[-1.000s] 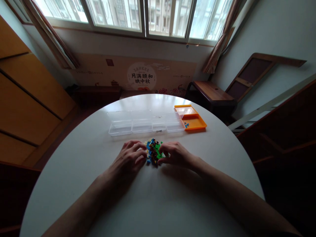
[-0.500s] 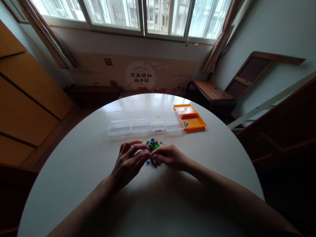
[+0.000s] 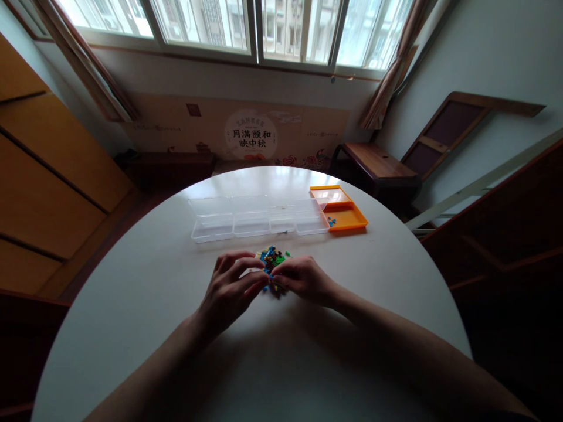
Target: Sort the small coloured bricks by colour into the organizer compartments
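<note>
A small pile of toy building bricks [image 3: 278, 259] in blue, green, brown and yellow lies on the table in front of me. My left hand [image 3: 233, 281] comes in from the left, thumb and index finger closed at the pile's near edge. From the right, my right hand [image 3: 303, 278] is pinched too, its fingertips almost touching the left ones. Between the two sets of fingertips a small blue brick [image 3: 270, 276] shows; the fingers hide most of it. Part of the pile is covered by both hands.
Beyond the pile stands a clear plastic compartment box [image 3: 213, 237] with its lid open. To its right sits an orange tray [image 3: 352, 218] holding several tiny blue pieces [image 3: 331, 221]. Everything rests on a round white table [image 3: 132, 293]; a wooden chair [image 3: 378, 159] is behind it.
Almost nothing differs. Both hands keep their place at the pile, with only a slight shift of the fingertips around the small blue brick.
</note>
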